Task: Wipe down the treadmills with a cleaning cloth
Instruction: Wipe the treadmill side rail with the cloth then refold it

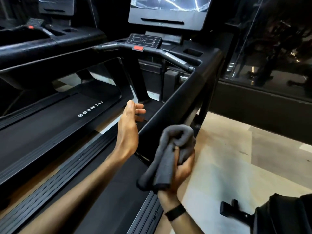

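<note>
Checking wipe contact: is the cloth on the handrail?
No, the right hand holds the bunched cloth in the air beside the handrail.

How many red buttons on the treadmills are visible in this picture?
2. One red button is on the near treadmill's console, below the control panel. The other red button is on the far-left treadmill. Others may be hidden.

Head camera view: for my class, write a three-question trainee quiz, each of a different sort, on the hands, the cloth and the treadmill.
1. True or false: the left hand grips the grey cloth.
2. The right hand wears on its wrist: A) a black band B) a glove C) nothing.
3. Fill in: the button below the control panel of the treadmill is coloured ____.

Key: 1 false, the right hand holds it and the left is open and empty; 2 A; 3 red.
</note>
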{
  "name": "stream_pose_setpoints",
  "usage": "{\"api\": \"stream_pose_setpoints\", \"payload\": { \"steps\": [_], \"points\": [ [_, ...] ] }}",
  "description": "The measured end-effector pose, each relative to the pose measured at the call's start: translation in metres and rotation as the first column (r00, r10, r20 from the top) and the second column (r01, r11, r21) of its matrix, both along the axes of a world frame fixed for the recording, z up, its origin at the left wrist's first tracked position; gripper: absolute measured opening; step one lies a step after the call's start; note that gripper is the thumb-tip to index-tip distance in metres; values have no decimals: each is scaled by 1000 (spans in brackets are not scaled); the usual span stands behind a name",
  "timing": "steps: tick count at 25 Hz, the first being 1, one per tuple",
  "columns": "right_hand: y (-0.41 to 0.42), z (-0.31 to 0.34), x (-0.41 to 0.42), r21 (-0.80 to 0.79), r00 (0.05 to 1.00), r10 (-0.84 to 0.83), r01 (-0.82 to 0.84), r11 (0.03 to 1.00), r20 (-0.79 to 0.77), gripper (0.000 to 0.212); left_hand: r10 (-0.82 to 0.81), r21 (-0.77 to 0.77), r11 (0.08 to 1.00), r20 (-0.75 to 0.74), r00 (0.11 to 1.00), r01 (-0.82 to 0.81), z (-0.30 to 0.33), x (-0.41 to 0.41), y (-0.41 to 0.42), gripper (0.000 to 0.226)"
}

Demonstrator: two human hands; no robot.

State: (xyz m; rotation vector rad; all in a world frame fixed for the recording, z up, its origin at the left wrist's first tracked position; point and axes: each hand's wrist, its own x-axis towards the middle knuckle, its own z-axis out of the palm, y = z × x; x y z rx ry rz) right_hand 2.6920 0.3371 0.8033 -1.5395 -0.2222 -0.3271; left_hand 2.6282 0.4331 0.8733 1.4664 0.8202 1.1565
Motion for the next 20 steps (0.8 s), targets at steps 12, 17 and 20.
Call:
{"api": "stream_pose_setpoints", "payload": {
  "steps": [12,17,20],
  "points": [
    [-8,2,32,56,893,393,-391,919,-218,44,33,23,999,-9,999,-33,0,-1,-4,62],
    [-8,17,-33,-251,909,365,-312,917,203,76,7,-3,1000,15,1000,-7,-3,-1,0,63],
    [5,33,5,-347,833,443,-329,878,331,60,9,19,1000,47,999,-10,-3,-1,0,63]
  ]
}}
